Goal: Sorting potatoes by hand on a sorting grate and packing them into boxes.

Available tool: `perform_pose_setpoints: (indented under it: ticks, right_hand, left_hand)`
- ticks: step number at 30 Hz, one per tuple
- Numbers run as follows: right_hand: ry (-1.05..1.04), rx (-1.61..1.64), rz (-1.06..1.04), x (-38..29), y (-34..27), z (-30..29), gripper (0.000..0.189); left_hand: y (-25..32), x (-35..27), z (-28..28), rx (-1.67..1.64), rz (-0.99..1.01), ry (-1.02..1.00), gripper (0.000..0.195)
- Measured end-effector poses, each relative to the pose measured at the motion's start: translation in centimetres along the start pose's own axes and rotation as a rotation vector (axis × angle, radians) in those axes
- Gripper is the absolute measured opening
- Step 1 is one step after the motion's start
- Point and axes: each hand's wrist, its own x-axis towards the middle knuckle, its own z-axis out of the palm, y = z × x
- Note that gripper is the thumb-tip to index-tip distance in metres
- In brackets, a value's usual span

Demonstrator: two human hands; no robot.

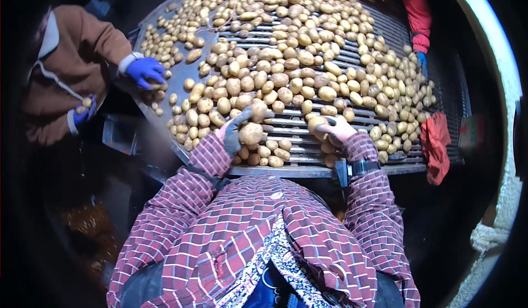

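Many loose potatoes lie over a slatted metal sorting table before me. My left hand, in a grey-palmed glove, curls around the side of a large round potato. A second brown potato, slightly blurred, sits at its fingertips. Over the bare slats to the right, my right hand grips a yellowish potato between thumb and fingers. A small group of potatoes rests by the near edge between my hands, and a few more lie under my right hand.
At the left, a co-worker's purple-gloved hand reaches onto the table's smooth metal side; their other hand holds small potatoes. A blue-gloved hand of a red-sleeved person touches the right side. A red cloth hangs over the near right edge.
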Motion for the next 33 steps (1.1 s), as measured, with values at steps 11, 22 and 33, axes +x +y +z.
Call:
perform_pose_setpoints:
  ticks: [11, 22, 33]
  right_hand:
    - [-0.404, 1.413, -0.06, 5.6, -8.1, 14.2, 0.064]
    - [-1.123, 0.782, -0.315, 8.9, -29.7, 38.0, 0.058]
    - [-1.029, 1.179, -0.148, 8.1, -27.6, 34.0, 0.078]
  left_hand:
    - [1.5, -12.7, -11.4, -0.223, 0.211, 0.23, 0.064]
    - [-3.5, -33.2, -22.1, -0.541, 0.602, 0.401, 0.063]
    - [-15.1, -45.7, -33.3, 0.175, 0.218, 1.681, 0.044]
